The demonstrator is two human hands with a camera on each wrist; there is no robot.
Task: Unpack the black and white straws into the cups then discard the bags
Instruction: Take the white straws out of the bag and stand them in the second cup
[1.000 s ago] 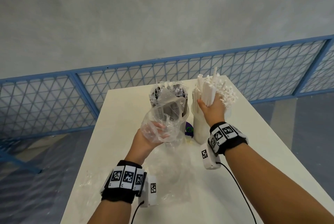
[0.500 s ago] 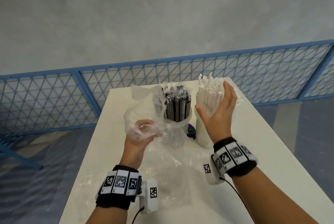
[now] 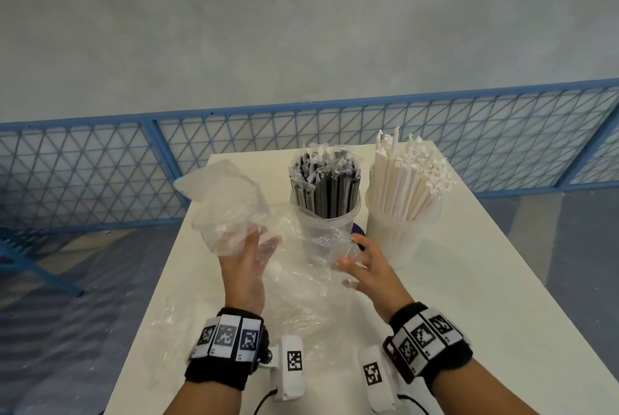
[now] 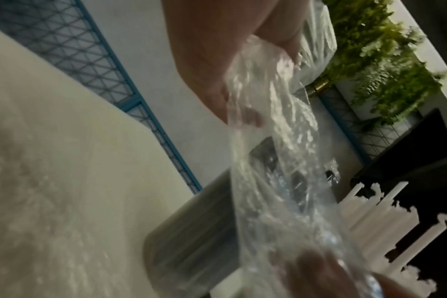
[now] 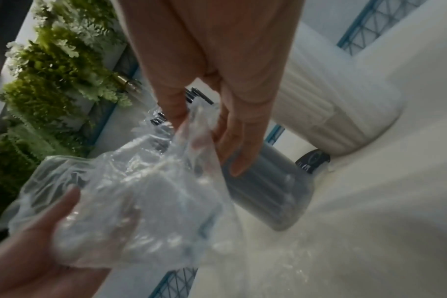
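Observation:
A crumpled clear plastic bag hangs between my two hands above the white table. My left hand grips its left end; in the left wrist view the bag runs down from that hand's fingers. My right hand pinches the bag's right end in front of the cups, with the bag between its thumb and fingers. Black wrapped straws stand in a clear cup. White straws fill the cup to its right.
A second clear bag lies flat on the table under my hands. A small purple thing sits between the two cups. A blue mesh fence runs behind the table; the floor drops off on both sides.
My right hand left the white straws, came down and took hold of the bag's right end. My left hand moved the bag left, away from the black straws.

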